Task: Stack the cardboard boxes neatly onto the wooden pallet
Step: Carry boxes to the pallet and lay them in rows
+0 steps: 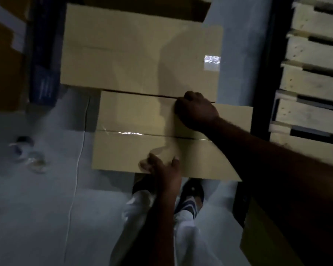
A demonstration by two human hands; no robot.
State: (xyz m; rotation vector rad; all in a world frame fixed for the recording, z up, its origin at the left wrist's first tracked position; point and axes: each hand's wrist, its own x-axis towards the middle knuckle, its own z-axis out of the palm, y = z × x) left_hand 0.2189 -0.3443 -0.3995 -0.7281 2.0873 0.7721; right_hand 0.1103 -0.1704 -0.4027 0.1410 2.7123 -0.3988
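A taped cardboard box [135, 146] sits in front of me, over my feet. My left hand [165, 169] grips its near edge, thumb on top. My right hand [196, 110] curls over its far edge, fingers tucked into the gap against a second, larger cardboard box [135, 54] just beyond. The wooden pallet [313, 73], made of pale slats, lies to the right, apart from both boxes.
Grey floor lies all around. A dark blue carton [43, 70] and brown cardboard [4, 73] stand at the left. A thin white cable [79, 160] runs along the floor. A blurred clear object [29, 154] lies at the left. Another brown box [261, 237] sits at lower right.
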